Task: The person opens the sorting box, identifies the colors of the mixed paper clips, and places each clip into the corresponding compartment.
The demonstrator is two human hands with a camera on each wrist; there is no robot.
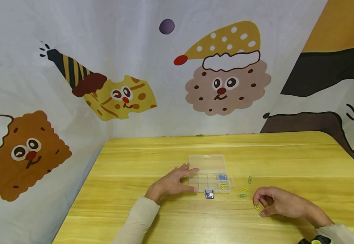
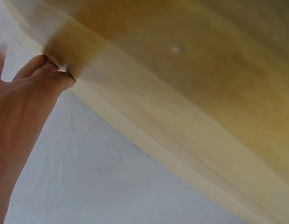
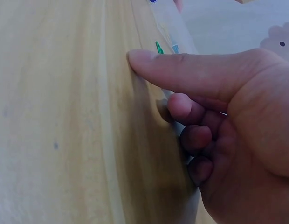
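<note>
My left hand [image 1: 172, 180] lies spread at the left side of a clear plastic compartment box [image 1: 202, 181], thumb at its front edge and index finger across the hinge side. The box's lid [image 1: 207, 163] is raised at the back. Blue paper clips [image 1: 222, 177] fill one right-hand compartment, and yellow paper clips [image 1: 223, 186] lie in the one before it. Between thumb and index finger, my right hand [image 1: 282, 203] pinches a yellow paper clip [image 1: 257, 209] low over the table. In the right wrist view that clip is hidden behind the thumb [image 3: 182, 70].
Two green paper clips [image 1: 250, 179] and another yellow clip [image 1: 245, 189] lie between the box and my right hand. A small blue-and-silver piece [image 1: 209, 194] sits at the box's front edge. Behind the wooden table [image 1: 152, 152] hangs a cartoon-printed cloth [image 1: 164, 112].
</note>
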